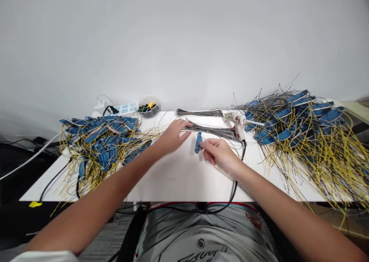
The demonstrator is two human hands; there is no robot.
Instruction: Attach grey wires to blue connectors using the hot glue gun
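Note:
My right hand (pixel 217 152) pinches a small blue piece (pixel 198 143) between thumb and fingers, upright above the white table (pixel 175 177). A thin dark wire trails from beneath that hand toward the front edge. My left hand (pixel 173 135) reaches to the near end of a bundle of dark wires (pixel 213 130), its thumb and fingers apart; no object shows between them. The white glue gun (pixel 238 127) lies across the right end of this bundle, its black cord running down to the table's front edge.
Blue pieces with yellow and black wires form a left pile (pixel 106 146) and a larger right pile (pixel 302 120). Behind are another wire bundle (pixel 198 113), a round clear container (pixel 154 110) and a power strip (pixel 124 108). A white wall stands behind the table.

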